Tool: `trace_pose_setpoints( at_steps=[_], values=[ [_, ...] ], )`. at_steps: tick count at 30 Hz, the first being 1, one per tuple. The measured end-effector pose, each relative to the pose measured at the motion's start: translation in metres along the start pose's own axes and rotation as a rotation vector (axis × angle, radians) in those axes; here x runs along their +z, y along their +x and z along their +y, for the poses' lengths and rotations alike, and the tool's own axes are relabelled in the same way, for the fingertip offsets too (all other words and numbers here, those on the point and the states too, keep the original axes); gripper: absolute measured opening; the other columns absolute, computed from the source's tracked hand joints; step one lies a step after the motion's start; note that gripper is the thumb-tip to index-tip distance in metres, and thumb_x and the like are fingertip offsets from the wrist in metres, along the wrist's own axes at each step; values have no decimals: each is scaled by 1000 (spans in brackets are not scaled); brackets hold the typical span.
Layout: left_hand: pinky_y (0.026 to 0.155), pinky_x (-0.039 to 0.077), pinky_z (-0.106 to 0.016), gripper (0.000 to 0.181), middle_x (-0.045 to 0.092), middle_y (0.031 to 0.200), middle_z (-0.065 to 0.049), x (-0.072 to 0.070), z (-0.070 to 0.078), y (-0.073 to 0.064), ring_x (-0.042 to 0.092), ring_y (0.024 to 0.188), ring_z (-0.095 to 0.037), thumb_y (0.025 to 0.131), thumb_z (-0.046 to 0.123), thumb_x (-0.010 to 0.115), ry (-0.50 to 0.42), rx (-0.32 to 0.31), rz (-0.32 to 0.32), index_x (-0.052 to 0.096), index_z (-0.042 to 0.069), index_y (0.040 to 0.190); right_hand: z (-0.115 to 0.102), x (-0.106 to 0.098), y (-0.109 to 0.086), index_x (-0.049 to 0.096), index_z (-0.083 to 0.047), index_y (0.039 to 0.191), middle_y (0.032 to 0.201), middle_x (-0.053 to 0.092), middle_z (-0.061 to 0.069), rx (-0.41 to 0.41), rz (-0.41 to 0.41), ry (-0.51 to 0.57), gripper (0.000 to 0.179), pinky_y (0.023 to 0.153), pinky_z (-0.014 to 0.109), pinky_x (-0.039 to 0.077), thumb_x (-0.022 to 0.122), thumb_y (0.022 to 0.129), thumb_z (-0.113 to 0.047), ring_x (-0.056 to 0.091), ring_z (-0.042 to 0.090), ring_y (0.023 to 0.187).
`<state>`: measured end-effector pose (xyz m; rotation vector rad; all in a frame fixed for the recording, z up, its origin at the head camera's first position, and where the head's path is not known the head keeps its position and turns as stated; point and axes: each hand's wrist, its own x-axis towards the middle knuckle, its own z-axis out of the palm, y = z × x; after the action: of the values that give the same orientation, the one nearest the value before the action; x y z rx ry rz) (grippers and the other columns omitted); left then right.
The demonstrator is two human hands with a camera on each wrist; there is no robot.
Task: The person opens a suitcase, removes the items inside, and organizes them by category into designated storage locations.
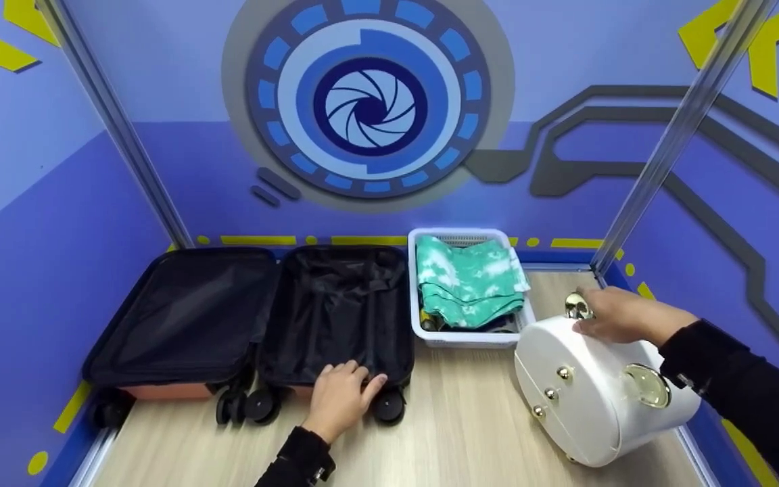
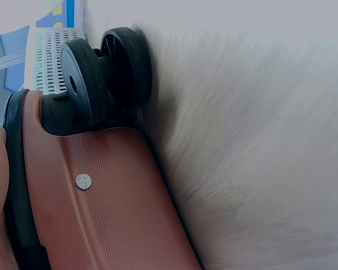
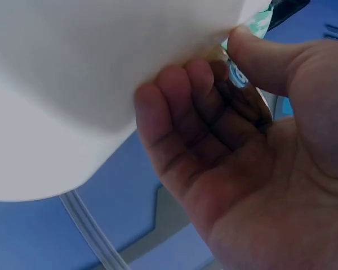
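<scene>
A suitcase lies unfolded, with a zipped black lining on its left half (image 1: 186, 311) and a black-lined hollow in its right half (image 1: 335, 304). My left hand (image 1: 342, 399) rests on the near rim of that right half, fingers reaching over the edge. Its pinkish-brown ribbed shell (image 2: 101, 197) and black wheels (image 2: 84, 81) show in the left wrist view. At the right, my right hand (image 1: 616, 314) grips the top of a white rounded storage case (image 1: 565, 399), fingers curled at its shiny gold fitting (image 1: 577, 306). Small gold knobs dot the case's front; it looks tilted.
Between suitcase and case, a white plastic basket (image 1: 470, 341) stands against the back wall. Folded green-and-white tie-dye cloth (image 1: 470, 277) lies in it, with darker items partly hidden underneath. Blue panels and metal posts (image 1: 687, 135) enclose the wooden tabletop (image 1: 457, 419).
</scene>
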<state>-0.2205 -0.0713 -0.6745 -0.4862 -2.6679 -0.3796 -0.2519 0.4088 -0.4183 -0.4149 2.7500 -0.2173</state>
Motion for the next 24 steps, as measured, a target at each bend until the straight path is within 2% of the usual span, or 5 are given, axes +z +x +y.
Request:
trace_pose_setpoints(
  at_steps=[7,13,17,24],
  values=[
    [76,49,-44,57,69,86,-3,0,-2,0,69,81,-26,111,62,55,1,0,7,80,14,94,2,-9,7,37,20,154,140,56,51,-4,-14,-65,81,109,74,51,77,102,-26,57,69,131],
    [76,49,-43,54,70,87,-2,-1,-1,-1,70,82,-25,111,60,57,-3,5,24,82,14,96,6,-16,16,53,12,141,128,66,44,-28,5,-167,64,100,71,57,83,96,-23,65,64,121],
    [78,50,-43,57,71,89,-3,-1,-1,0,71,84,-25,112,62,53,-2,1,1,82,14,99,14,-16,20,58,6,138,123,70,40,-37,33,-181,57,95,69,58,85,93,-17,68,60,115],
    [82,52,-45,62,73,93,-3,0,0,1,72,88,-26,112,65,48,0,-11,-32,82,14,101,25,-15,26,59,6,140,117,72,38,-72,97,-209,60,96,72,56,86,89,-9,70,60,111]
  ],
)
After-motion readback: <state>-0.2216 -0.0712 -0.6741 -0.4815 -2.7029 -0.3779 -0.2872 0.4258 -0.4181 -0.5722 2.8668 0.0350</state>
